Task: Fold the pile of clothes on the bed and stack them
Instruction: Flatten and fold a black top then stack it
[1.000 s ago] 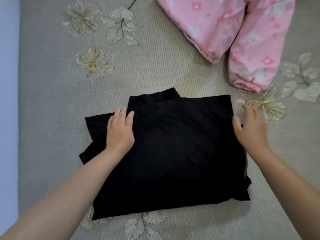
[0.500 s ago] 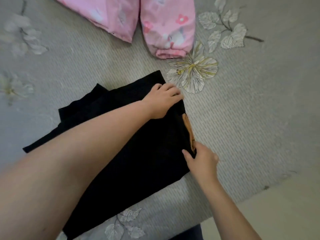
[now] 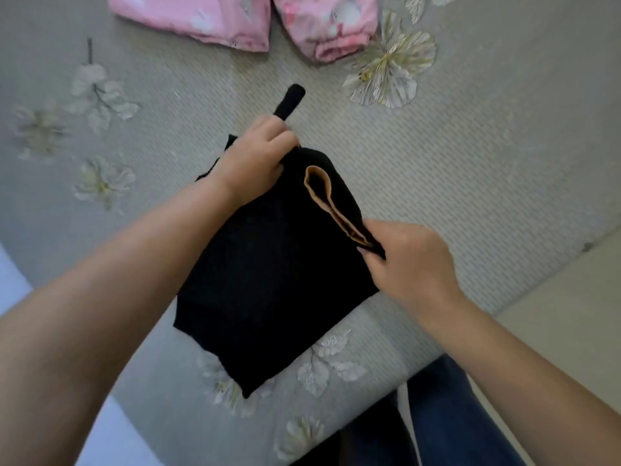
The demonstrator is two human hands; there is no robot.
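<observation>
Two bare hands work the black garment (image 3: 268, 280), which lies folded on the grey floral bedspread (image 3: 487, 163), near its front edge.

Head view: L hand (image 3: 255, 163) sits at the garment's far corner, forearm coming in diagonally across the cloth from lower left. Its fingers (image 3: 282, 139) are curled tight, clenched on a bunch of black fabric; a narrow black strip (image 3: 291, 100) sticks up past the knuckles. R hand (image 3: 413, 264) is at the garment's right edge, wrist bent, arm entering from lower right. Thumb & fingertips pinch the edge where a tan lining (image 3: 322, 196) shows as an open loop running from the R hand toward the L. That edge looks lifted off the rest of the cloth.

Pink floral garment (image 3: 242, 18) lies beyond the black one, well apart, at frame top. Blue jeans (image 3: 443, 415) show below the garment, past the bed edge.
</observation>
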